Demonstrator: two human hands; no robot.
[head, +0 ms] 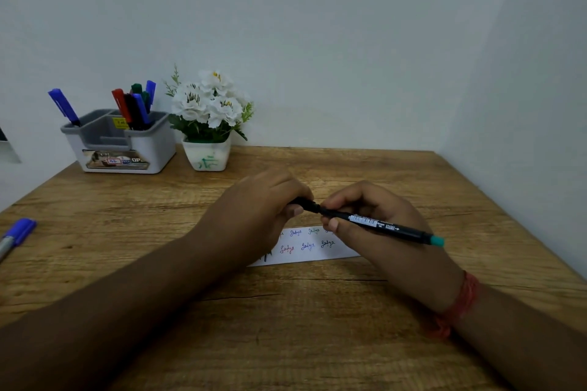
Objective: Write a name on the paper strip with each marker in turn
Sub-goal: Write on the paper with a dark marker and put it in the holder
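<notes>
Gripping the black marker [374, 223] with right hand [374, 225] — left hand [270, 203] curled round its cap end, above the paper strip [309, 246].

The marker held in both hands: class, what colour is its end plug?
Teal, on the black marker, seen in the head view.

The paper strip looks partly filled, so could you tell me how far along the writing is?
Done: the paper strip carries several names in red, blue and dark ink. In hand: both hands grip a black marker. Left: markers stand in the holder; which are unused is unclear.
</notes>
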